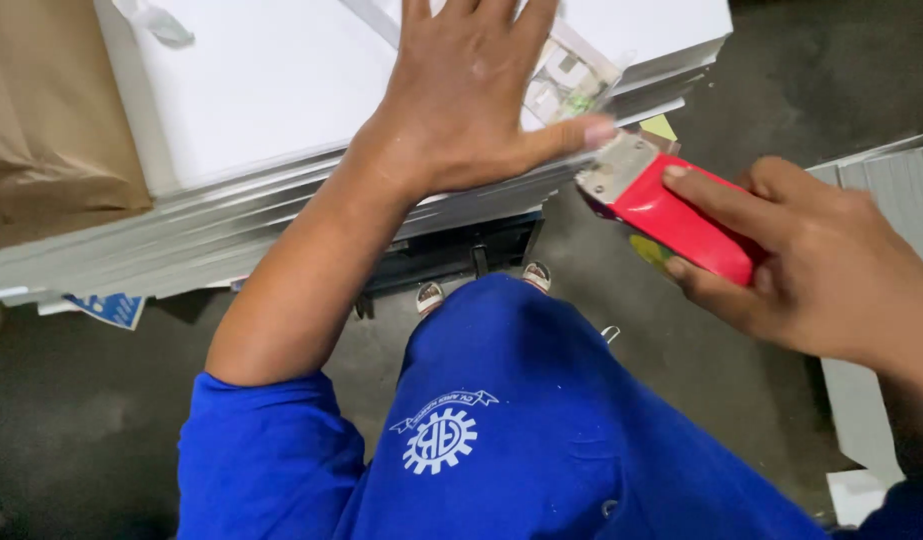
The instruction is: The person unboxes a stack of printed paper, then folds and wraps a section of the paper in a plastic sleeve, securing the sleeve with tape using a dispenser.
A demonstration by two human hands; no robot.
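Note:
My left hand [466, 90] lies flat, fingers spread, on top of a tall stack of white sheets [271, 100], its thumb reaching the stack's near right corner. My right hand [801, 260] grips a red tape dispenser [671, 215] whose metal toothed end [616, 165] touches that corner by my thumb. A strip of clear tape [571, 75] runs over the top of the stack under my fingers.
Brown wrapping paper [51, 120] lies at the left of the stack. A second pile of grey-white sheets [901, 190] stands at the right. Dark floor [721, 340] lies below, with my shoes [481, 285] and blue work clothes [501, 440] in view.

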